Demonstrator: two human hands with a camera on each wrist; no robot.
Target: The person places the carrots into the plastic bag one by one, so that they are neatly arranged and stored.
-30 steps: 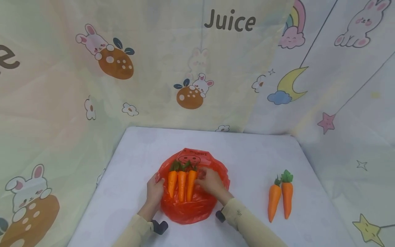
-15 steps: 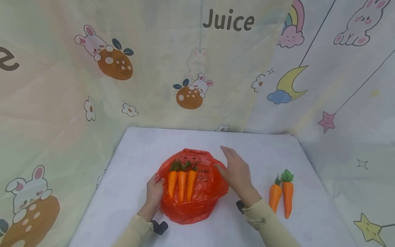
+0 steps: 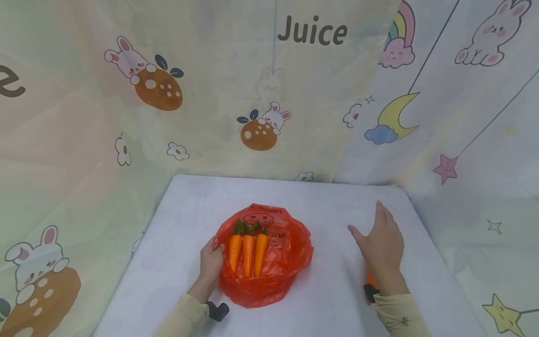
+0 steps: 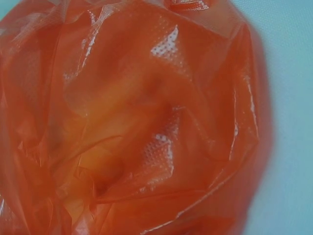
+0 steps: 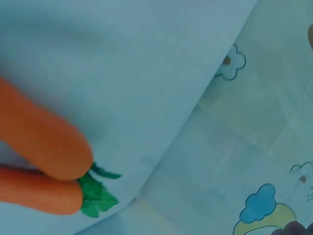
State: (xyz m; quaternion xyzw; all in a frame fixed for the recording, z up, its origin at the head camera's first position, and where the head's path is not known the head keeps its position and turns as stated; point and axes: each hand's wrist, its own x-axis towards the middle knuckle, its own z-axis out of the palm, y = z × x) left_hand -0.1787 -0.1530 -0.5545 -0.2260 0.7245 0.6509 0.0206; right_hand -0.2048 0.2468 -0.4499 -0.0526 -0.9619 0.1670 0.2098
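Note:
A red plastic bag (image 3: 269, 288) lies spread on the white table, its mouth facing up. Three orange carrots (image 3: 248, 255) with green tops lie side by side in it. My left hand (image 3: 210, 262) grips the bag's left edge, thumb on top; the left wrist view shows only crinkled red plastic (image 4: 146, 122) and some table. Over on the right, my right hand (image 3: 383, 243) hovers with thumb and fingers spread, holding nothing. Beneath it are two more carrots, mostly hidden in the head view; the right wrist view shows a thicker carrot (image 5: 44, 132) and a thinner carrot (image 5: 39, 191).
The white table (image 3: 328, 201) ends at a back edge against a hanging cloth (image 3: 210, 93) printed with rabbits, a moon and stars. Dark wrist camera mounts (image 3: 218, 311) sit by both cuffs.
My right hand has left the three carrots in the bag and moved right, over the two loose carrots, fingers spread. My left hand has stayed on the bag's edge.

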